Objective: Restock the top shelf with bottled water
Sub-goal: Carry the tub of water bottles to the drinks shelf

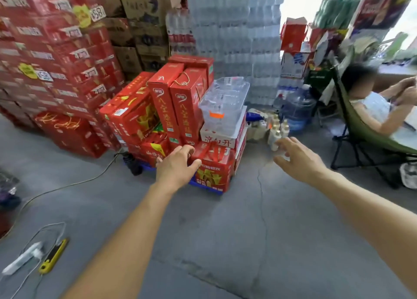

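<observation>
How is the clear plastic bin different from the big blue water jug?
The clear plastic bin is boxy, colourless and sits on stacked boxes; the blue water jug is round, blue-tinted and stands lower, apparently on the floor. The bin is open-topped; the jug narrows to a neck. Both are see-through plastic.

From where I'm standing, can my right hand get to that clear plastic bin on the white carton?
Probably yes. The right hand is open and holds nothing, and bare floor lies between it and the stack. The clear plastic bin sits uncovered on the white carton, its near side facing you, though you may need to step closer.
</observation>
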`<state>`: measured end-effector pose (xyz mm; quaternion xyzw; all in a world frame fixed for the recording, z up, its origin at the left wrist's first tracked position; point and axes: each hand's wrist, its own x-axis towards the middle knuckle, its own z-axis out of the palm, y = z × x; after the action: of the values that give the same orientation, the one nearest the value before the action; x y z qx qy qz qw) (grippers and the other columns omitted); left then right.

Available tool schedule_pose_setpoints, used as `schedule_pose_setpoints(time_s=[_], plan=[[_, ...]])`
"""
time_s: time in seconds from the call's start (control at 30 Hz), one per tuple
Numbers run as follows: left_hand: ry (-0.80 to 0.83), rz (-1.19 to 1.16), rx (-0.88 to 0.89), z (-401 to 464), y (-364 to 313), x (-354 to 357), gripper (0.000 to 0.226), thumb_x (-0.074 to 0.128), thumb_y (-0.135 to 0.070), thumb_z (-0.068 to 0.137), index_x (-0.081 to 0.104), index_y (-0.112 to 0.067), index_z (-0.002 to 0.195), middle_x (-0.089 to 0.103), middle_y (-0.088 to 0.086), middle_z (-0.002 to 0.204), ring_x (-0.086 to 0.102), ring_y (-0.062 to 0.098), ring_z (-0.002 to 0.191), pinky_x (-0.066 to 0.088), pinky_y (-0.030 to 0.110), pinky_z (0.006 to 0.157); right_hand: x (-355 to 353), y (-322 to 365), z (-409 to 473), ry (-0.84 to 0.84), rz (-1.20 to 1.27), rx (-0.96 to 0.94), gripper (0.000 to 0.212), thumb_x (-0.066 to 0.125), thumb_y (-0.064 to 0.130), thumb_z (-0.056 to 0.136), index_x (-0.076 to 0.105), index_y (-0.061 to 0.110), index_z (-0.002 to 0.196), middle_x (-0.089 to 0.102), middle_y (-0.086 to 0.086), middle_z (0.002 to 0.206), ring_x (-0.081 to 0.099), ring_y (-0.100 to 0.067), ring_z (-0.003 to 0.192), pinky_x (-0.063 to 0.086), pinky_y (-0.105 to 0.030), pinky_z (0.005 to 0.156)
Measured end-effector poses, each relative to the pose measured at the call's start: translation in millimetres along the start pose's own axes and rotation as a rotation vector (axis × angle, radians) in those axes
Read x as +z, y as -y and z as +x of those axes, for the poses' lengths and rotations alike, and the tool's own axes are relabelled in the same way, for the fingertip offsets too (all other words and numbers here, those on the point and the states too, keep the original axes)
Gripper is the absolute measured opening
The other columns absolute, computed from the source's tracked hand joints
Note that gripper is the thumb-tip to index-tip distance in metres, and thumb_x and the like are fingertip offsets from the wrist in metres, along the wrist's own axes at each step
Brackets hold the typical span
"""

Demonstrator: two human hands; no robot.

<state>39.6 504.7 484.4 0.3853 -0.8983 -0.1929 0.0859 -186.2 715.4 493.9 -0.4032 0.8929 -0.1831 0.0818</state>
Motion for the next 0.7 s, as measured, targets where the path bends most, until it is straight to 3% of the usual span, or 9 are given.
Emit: schedule_pose_setpoints(time_s=[0.07,0.23,0.43,0.53,0.7], plan=[[0.015,-0.016,-0.022,39.9,-13.9,9.6,0.045,0.054,-0.054,0.090,0.050,-0.032,0.128,0.058,-0.009,0.119,0.062,0.022,0.103,0.049,0.054,0.093,-4.5,-11.6,44.8,0.019,0.002,-0.009,0.046,0.060,0.032,0.092,0.049,0.020,0.135,0.052,-0.001,0.130,0.056,-0.024,0.115,0.048,-0.039,0.088],[0.030,-0.045,-0.077,148.6,-32.6,26.2,0.043,0.058,-0.049,0.091,0.055,-0.027,0.128,0.060,-0.005,0.118,0.062,0.021,0.101,0.052,0.039,0.085,-8.9,-32.9,163.4,0.034,0.026,-0.047,0.045,0.060,0.031,0.093,0.051,0.020,0.136,0.052,-0.003,0.134,0.059,-0.025,0.108,0.051,-0.040,0.087],[0.016,-0.135,-0.154,307.5,-30.5,59.8,0.042,0.061,-0.046,0.091,0.058,-0.022,0.126,0.059,0.000,0.118,0.059,0.023,0.106,0.050,0.038,0.089,-0.5,-53.3,337.4,0.035,0.021,-0.105,0.047,0.058,0.033,0.094,0.050,0.019,0.138,0.054,-0.006,0.135,0.058,-0.026,0.113,0.047,-0.036,0.083],[0.052,-0.198,-0.254,386.0,-27.3,73.3,0.043,0.062,-0.044,0.091,0.059,-0.018,0.126,0.061,0.003,0.117,0.058,0.023,0.109,0.045,0.032,0.088,3.1,-62.6,426.4,0.114,-0.019,-0.108,0.047,0.058,0.031,0.094,0.050,0.017,0.137,0.054,-0.008,0.133,0.054,-0.028,0.117,0.046,-0.037,0.087],[0.077,-0.345,-0.428,485.7,-25.4,98.3,0.037,0.063,-0.038,0.091,0.059,-0.015,0.120,0.058,-0.001,0.103,0.056,0.019,0.098,0.043,0.030,0.082,1.4,-75.9,555.8,0.171,-0.022,-0.069,0.045,0.057,0.030,0.094,0.050,0.018,0.137,0.053,-0.009,0.131,0.057,-0.031,0.113,0.049,-0.041,0.091]])
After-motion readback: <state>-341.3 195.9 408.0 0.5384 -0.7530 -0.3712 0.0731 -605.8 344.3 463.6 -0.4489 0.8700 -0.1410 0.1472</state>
